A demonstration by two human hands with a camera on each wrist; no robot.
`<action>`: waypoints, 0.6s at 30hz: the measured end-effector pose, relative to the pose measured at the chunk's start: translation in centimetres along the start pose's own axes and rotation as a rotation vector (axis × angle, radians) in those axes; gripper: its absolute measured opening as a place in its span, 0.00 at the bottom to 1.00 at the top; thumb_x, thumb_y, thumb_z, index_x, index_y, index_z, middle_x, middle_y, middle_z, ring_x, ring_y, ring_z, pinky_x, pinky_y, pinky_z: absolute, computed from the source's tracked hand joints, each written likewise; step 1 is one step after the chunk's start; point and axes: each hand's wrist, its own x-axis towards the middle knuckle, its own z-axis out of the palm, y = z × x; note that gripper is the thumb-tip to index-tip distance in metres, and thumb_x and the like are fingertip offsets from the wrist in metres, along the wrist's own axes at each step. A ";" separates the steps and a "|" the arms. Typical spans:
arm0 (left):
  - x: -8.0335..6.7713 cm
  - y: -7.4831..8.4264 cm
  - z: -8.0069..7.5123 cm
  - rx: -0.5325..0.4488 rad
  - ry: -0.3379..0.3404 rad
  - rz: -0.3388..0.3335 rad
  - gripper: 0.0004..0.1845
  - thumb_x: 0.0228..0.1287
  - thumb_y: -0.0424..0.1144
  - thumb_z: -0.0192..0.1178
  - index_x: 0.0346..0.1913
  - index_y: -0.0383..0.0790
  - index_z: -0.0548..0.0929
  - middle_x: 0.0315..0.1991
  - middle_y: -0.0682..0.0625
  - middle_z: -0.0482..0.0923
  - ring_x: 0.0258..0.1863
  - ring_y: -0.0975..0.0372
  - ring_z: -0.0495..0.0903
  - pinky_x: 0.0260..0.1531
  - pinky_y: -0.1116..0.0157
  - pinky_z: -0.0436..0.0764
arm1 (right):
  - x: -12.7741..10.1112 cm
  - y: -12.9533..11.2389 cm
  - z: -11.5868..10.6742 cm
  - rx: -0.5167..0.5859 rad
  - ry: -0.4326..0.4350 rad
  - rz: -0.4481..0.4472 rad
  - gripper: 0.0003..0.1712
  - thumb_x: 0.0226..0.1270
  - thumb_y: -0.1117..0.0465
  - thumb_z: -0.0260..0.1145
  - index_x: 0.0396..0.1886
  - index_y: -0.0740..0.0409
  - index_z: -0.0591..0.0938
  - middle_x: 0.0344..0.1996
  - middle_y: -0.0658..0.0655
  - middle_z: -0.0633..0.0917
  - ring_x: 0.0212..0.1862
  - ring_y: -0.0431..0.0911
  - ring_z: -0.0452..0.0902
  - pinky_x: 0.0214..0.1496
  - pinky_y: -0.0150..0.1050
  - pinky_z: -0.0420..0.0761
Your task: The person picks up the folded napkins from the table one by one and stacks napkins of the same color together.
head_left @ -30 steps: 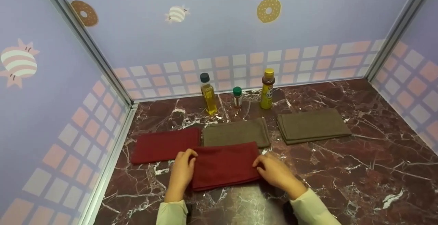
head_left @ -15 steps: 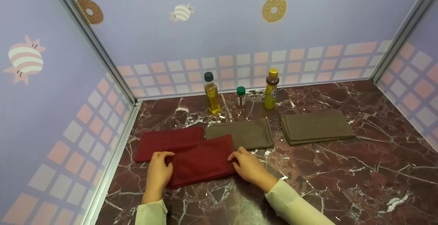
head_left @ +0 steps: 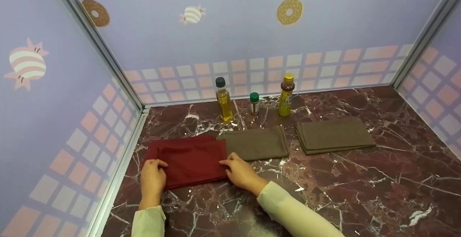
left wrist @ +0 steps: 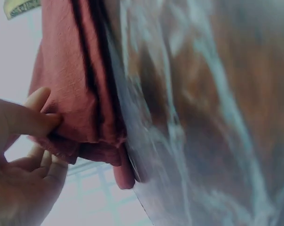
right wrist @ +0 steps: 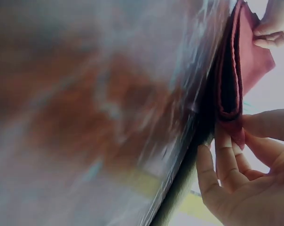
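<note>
A folded red napkin [head_left: 192,165] is held by its two short ends, one in each hand. My left hand [head_left: 153,179] pinches the left end; in the left wrist view the thumb and fingers [left wrist: 48,122] grip its layered edge. At the right end, my right hand [head_left: 242,172] pinches the cloth, and the right wrist view shows its layers between thumb and fingers [right wrist: 226,155]. Behind and partly beneath it in the head view lies another folded red napkin [head_left: 180,141], mostly covered. An olive-brown napkin [head_left: 254,144] lies just to the right, its left edge overlapped.
A second olive-brown napkin [head_left: 336,135] lies further right on the marbled table [head_left: 360,193]. At the back stand an oil bottle [head_left: 224,103], a small green-capped jar [head_left: 254,104] and a yellow-capped bottle [head_left: 286,98]. Patterned walls [head_left: 245,24] enclose the back and sides.
Both hands have carried the held red napkin left, off most of the middle olive-brown napkin and over the other red one. It has also turned slightly. The other napkins stay put.
</note>
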 end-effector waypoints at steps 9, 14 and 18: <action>1.3 -1.7 0.0 0.039 0.096 -0.043 0.16 0.54 0.22 0.48 0.40 0.33 0.83 0.49 0.37 0.71 0.48 0.43 0.72 0.42 0.47 0.70 | 1.9 -1.2 1.5 -0.011 -0.011 -0.058 0.25 0.60 0.61 0.60 0.59 0.52 0.73 0.50 0.51 0.71 0.46 0.44 0.74 0.40 0.35 0.75; 2.2 -2.0 0.2 0.032 0.036 -0.085 0.24 0.49 0.19 0.45 0.51 0.32 0.78 0.56 0.39 0.66 0.55 0.44 0.66 0.51 0.48 0.67 | 2.7 -1.7 2.0 0.007 -0.026 -0.062 0.28 0.62 0.60 0.59 0.63 0.53 0.67 0.58 0.53 0.68 0.56 0.49 0.69 0.52 0.42 0.72; 3.3 -2.4 0.1 0.074 -0.022 -0.121 0.28 0.50 0.20 0.48 0.58 0.34 0.72 0.62 0.40 0.60 0.59 0.44 0.60 0.55 0.49 0.62 | 3.2 -2.1 2.5 0.022 -0.052 -0.067 0.30 0.64 0.58 0.57 0.66 0.54 0.63 0.62 0.54 0.64 0.61 0.50 0.63 0.57 0.47 0.67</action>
